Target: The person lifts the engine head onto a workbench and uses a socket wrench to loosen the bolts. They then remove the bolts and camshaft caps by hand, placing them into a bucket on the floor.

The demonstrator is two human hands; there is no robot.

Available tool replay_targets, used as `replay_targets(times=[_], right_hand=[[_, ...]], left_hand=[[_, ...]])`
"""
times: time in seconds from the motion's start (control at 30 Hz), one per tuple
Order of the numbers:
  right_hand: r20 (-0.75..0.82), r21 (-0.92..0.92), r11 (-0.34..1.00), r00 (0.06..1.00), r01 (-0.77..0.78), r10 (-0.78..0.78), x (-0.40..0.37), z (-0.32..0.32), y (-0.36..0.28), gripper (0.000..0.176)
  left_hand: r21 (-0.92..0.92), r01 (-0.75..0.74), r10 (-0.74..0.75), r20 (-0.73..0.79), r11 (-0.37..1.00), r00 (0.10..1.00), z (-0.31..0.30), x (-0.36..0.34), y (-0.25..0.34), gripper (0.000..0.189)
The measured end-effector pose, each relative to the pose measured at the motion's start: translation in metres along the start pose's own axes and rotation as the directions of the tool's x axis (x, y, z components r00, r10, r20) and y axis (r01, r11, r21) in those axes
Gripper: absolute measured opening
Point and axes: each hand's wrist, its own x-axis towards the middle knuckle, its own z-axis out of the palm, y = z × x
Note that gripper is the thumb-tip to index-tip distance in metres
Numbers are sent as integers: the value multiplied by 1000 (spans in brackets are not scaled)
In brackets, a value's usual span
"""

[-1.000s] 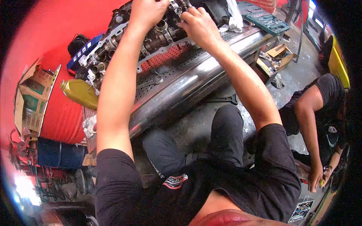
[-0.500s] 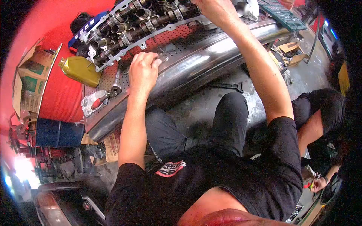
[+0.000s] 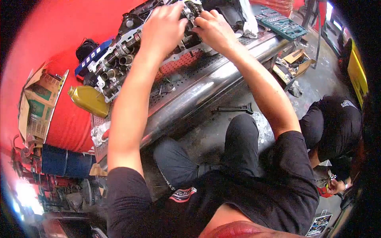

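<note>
A metal cylinder head (image 3: 126,59) with camshafts lies on the perforated metal bench (image 3: 190,81). Over its far part is my left hand (image 3: 164,29), fingers bent towards the camshaft; what they hold, if anything, is hidden. Close to its right, my right hand (image 3: 216,31) has its fingers curled at the same part of the head, and nothing can be made out between them. Small metal pieces (image 3: 166,89) lie on the bench below the head.
An olive-yellow bottle (image 3: 89,100) stands left, near a white rag (image 3: 100,134). A green socket set (image 3: 279,23) lies at the bench's right end. An open cardboard box (image 3: 295,65) is beyond the edge. A co-worker (image 3: 337,127) crouches at the right.
My left hand has gone up and away from the bench surface to the cylinder head. My right hand has come into fuller view beside it. The view has shifted slightly.
</note>
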Motion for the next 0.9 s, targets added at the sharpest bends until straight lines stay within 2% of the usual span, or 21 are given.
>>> replay_targets(times=[0.07,0.1,0.17,0.2,0.27,0.3,0.33,0.4,0.47,0.5,0.53,0.57,0.63,0.67,0.7,0.73,0.77,0.87,0.9], right_hand=[[10,14,999,999,51,-52,1,4,4,15],[-12,26,996,996,89,-89,0,7,6,14],[-65,69,988,988,142,-137,-3,9,8,14],[-97,99,982,984,158,-149,-5,10,9,14],[-150,140,979,980,151,-129,-6,10,8,13],[-167,153,980,981,125,-99,-6,9,6,12],[-179,171,980,981,99,-68,-5,8,4,11],[-84,49,998,996,34,-30,-5,8,7,20],[39,-30,971,971,238,-237,1,0,11,18],[40,-39,981,982,187,-186,2,0,9,16],[58,28,987,986,156,-158,3,-4,7,15],[61,66,987,987,145,-149,4,-4,6,14],[123,149,985,987,89,-107,5,-7,4,13],[137,166,982,984,94,-117,5,-9,3,14],[150,180,979,980,100,-128,5,-10,4,15],[164,195,975,977,105,-138,4,-12,3,16],[156,218,971,979,98,-134,5,-16,3,16],[105,296,951,986,91,-127,6,-19,3,16],[71,324,941,989,98,-128,6,-17,5,15]], left_hand=[[-138,-107,117,67,985,991,13,31,-3,18],[-128,-115,145,252,985,957,33,37,-17,20],[-113,-135,176,592,984,787,62,43,-35,29],[-117,-78,132,582,990,802,65,43,-35,24],[-124,37,40,565,992,824,32,61,-12,18],[-126,29,44,539,992,841,22,69,-7,21],[-100,14,32,450,995,892,17,72,-7,19],[-203,210,-112,408,956,906,-31,73,13,18],[-248,275,-158,405,929,900,-66,55,18,16],[-318,262,-127,390,911,912,-77,33,15,17],[-141,295,-169,562,945,810,-75,-1,-5,24],[-263,288,-140,464,921,875,-84,-34,1,20],[-54,518,-352,673,854,650,-100,-94,6,17],[74,621,-501,667,780,551,-103,-124,9,18],[71,649,-547,613,757,570,-101,-157,5,12],[229,671,-651,584,705,485,-102,-176,6,12],[252,702,-699,539,666,470,-102,-192,4,12],[159,674,-665,431,722,611,-97,-217,-1,14],[122,607,-594,428,785,682,-95,-222,-3,16]])
